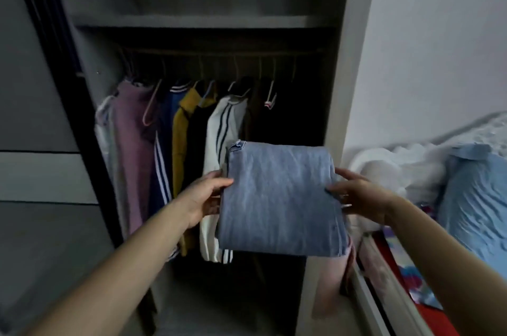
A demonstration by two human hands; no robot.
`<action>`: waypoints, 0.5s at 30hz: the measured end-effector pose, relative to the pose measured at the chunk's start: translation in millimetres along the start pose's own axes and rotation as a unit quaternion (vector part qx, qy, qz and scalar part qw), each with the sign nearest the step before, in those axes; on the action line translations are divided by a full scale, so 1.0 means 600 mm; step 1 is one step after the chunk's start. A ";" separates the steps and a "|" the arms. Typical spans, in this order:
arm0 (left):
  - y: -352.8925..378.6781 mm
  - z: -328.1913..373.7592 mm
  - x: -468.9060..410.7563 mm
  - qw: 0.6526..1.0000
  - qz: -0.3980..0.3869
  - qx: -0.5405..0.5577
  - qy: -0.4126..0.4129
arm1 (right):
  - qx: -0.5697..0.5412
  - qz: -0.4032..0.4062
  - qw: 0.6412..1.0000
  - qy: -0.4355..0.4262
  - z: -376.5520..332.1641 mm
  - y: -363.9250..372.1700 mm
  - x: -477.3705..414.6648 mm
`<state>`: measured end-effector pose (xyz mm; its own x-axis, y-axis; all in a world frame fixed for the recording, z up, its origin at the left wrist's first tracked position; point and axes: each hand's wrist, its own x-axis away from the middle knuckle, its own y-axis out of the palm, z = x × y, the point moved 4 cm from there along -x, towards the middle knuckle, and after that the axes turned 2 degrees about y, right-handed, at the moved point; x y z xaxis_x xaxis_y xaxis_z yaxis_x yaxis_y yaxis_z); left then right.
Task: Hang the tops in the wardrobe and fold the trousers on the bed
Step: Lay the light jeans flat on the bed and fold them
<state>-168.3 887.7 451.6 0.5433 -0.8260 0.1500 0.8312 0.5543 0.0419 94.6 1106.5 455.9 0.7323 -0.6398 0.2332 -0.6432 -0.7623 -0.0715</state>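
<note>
I hold a folded pair of light blue jeans (279, 198) flat in front of the open wardrobe (337, 105). My left hand (204, 198) grips the jeans' left edge and my right hand (359, 198) grips their right edge. Behind the jeans, several tops hang on the rail (219, 51): a mauve one (134, 149), a navy striped one (162, 154), a mustard one (182, 143) and a white one with dark stripes (219, 138). The right part of the rail is dark, and what hangs there is hard to make out.
A grey shelf (205, 21) runs above the rail. The bed (411, 280) is at the right with a light blue pillow (477, 204), white bedding (397, 168) and a red patterned sheet. A sliding door panel (35, 143) stands at the left.
</note>
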 end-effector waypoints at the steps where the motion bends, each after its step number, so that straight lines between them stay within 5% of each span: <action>1: -0.024 0.039 -0.003 1.000 0.015 -0.004 0.023 | 0.006 -0.007 1.000 -0.024 -0.045 0.019 -0.016; 15: -0.165 0.533 -0.099 0.961 0.139 0.022 0.236 | 0.053 -0.016 0.951 -0.305 -0.620 0.117 -0.157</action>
<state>-320.6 914.2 754.2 0.7458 -0.5932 -0.3031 0.6456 0.7559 0.1089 -102.9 1149.5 789.7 0.7650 -0.5295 -0.3667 -0.6163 -0.7671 -0.1781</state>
